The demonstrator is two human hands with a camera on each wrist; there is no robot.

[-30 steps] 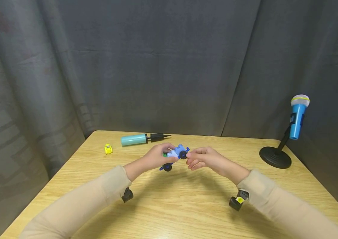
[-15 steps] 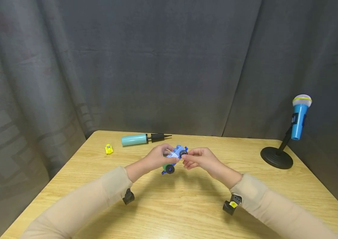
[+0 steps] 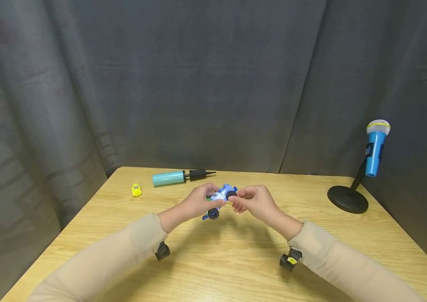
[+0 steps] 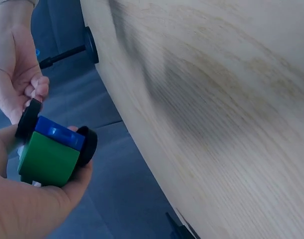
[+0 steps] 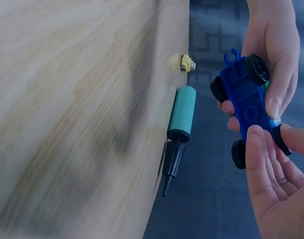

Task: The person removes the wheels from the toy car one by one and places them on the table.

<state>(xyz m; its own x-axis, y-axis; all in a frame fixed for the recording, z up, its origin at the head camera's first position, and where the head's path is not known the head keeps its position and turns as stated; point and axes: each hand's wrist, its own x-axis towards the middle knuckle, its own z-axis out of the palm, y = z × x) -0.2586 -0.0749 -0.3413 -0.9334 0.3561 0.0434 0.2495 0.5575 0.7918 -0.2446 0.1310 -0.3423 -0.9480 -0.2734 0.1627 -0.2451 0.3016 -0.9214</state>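
A small blue toy car (image 3: 218, 196) with black wheels and a green block is held above the wooden table (image 3: 213, 260), near its far middle. My left hand (image 3: 206, 198) grips the car's body from the left, fingers curled round it. My right hand (image 3: 237, 200) pinches the car's right end at a black wheel (image 3: 231, 194). In the right wrist view the car (image 5: 244, 97) shows its blue underside, with the left hand's fingers (image 5: 274, 55) behind it and my right fingertips (image 5: 259, 149) on its near end. The left wrist view shows the green block (image 4: 47, 158) lying in my left palm.
A teal balloon pump (image 3: 177, 176) with a black nozzle lies at the table's far edge. A tiny yellow toy (image 3: 136, 190) sits to its left. A blue microphone (image 3: 375, 147) stands on a black round base (image 3: 347, 199) at the far right. Grey curtains hang behind.
My right hand has moved left and closed in on the car's wheel end. The left hand kept its grip, and the car shifted only slightly.
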